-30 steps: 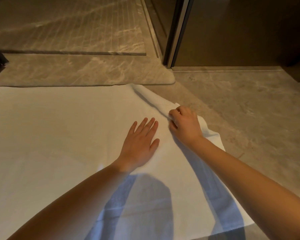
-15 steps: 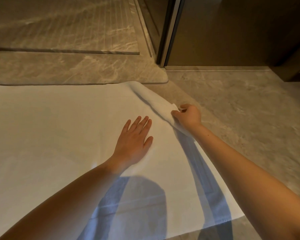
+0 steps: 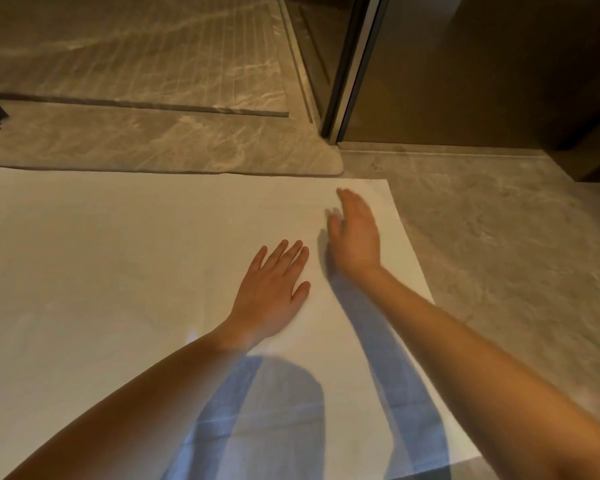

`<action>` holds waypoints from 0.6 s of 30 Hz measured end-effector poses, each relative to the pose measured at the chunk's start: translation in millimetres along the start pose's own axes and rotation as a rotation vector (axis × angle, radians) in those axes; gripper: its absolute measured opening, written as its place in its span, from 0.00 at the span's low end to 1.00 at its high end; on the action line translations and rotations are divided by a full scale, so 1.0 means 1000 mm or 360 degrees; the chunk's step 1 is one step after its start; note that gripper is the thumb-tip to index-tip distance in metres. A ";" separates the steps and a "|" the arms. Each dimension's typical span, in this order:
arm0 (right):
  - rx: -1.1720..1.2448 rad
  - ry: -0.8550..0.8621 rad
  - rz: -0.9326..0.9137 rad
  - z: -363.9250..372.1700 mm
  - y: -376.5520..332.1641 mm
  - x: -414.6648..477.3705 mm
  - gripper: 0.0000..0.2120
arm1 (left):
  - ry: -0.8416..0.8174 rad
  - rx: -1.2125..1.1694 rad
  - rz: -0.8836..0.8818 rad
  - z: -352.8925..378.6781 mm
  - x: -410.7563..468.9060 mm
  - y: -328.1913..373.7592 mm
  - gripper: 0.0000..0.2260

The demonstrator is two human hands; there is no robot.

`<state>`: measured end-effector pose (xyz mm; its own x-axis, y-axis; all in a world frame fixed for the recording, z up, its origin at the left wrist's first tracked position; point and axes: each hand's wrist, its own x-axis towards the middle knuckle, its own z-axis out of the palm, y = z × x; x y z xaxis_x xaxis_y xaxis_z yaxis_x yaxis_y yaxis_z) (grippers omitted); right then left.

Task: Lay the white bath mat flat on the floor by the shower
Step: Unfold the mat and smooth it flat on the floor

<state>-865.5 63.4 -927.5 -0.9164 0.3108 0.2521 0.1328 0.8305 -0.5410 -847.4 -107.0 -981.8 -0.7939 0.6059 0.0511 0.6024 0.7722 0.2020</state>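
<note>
Head view looks down at a white bath mat (image 3: 125,271) spread flat on the grey marble-look floor (image 3: 499,244); its far edge runs just beside the rounded stone threshold (image 3: 174,147) of the shower, and its far right corner lies flat near the threshold's rounded end; the mat's left side runs out of the picture, and its right edge slants back toward the near right. The left hand (image 3: 274,289) lies palm down on the mat, fingers straight and close together, thumb out to the right, gripping nothing; it sits in the right half of the mat. The right hand (image 3: 355,233) is just beyond and to the right of it, near the far right corner, also flat and unclenched, fingers extended toward the far edge and a little blurred; whether it presses the cloth or hovers just above it cannot be told. Both bare forearms reach in from the near edge and cast bluish shadows across the mat. Beyond the threshold lies the ribbed shower floor (image 3: 136,57); a dark metal door frame (image 3: 347,64) stands upright at the threshold's right end, with a brown panel (image 3: 465,71) to its right. No writing or label shows anywhere.
</note>
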 end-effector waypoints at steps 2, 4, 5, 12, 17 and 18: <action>-0.0088 -0.0258 -0.0096 0.026 -0.006 -0.037 0.23 | -0.0001 -0.0012 0.0007 -0.001 0.001 0.001 0.26; -0.0189 -0.0360 -0.0036 0.039 -0.002 -0.052 0.23 | -0.0009 -0.0004 0.0021 -0.001 0.001 0.001 0.26; -0.0221 -0.0369 0.0019 0.040 0.001 -0.052 0.24 | -0.0016 0.0002 0.0020 -0.002 0.001 0.000 0.26; -0.0465 -0.0397 -0.0009 0.040 0.006 -0.050 0.26 | -0.0062 0.0040 0.0008 -0.006 -0.010 -0.012 0.26; -0.0490 -0.0403 -0.0022 0.040 0.013 -0.050 0.27 | 0.0020 0.0046 -0.0301 -0.028 -0.090 -0.119 0.28; -0.0491 -0.0408 -0.0023 0.040 0.014 -0.050 0.27 | 0.0029 0.0055 -0.0427 -0.035 -0.113 -0.146 0.29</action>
<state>-833.2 41.4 -979.7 -0.9783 0.2052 0.0286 0.1907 0.9458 -0.2629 -849.0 -294.7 -983.3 -0.9267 0.3753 0.0177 0.3723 0.9111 0.1770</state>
